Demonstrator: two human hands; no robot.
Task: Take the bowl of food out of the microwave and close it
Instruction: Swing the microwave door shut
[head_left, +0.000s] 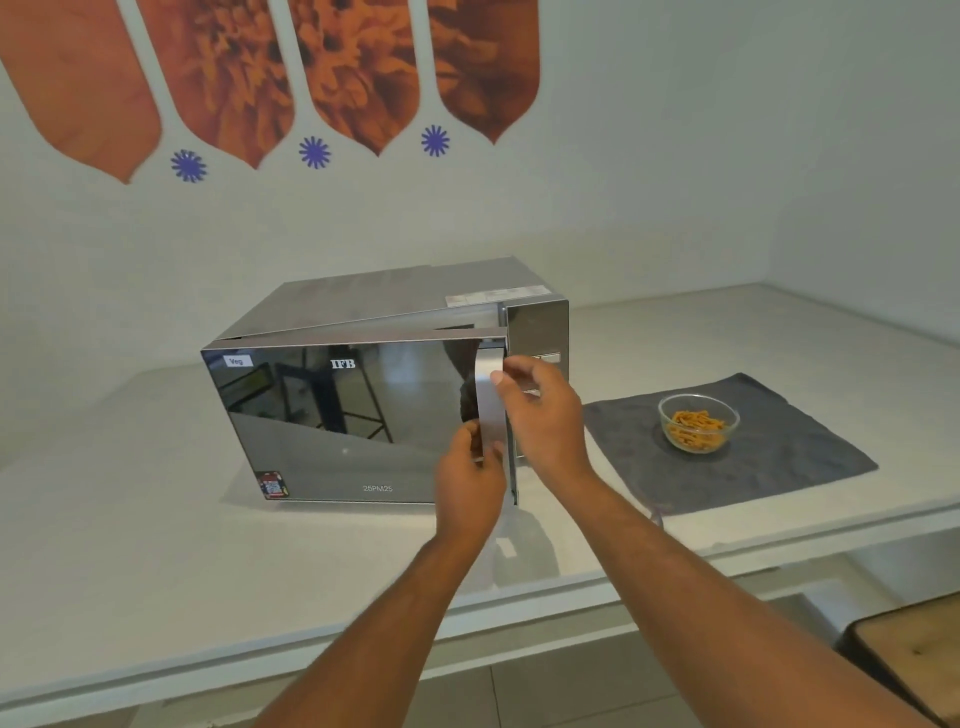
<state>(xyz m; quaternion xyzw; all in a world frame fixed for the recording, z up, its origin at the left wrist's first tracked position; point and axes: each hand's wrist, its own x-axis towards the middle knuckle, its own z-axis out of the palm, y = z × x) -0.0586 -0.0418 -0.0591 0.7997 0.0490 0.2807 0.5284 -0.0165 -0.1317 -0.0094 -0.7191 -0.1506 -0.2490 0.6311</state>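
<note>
A silver microwave with a mirrored door stands on the white counter, its door swung partly out from the body. My left hand grips the lower end of the vertical door handle. My right hand rests its fingers on the handle's upper part and the door's edge. A glass bowl of orange food strips sits on a grey cloth to the right of the microwave. The oven's inside is hidden by the door.
The white counter runs left and right along the wall, with its front edge near me. A wooden surface shows at the lower right, below the counter. Orange and blue decoration hangs on the wall behind.
</note>
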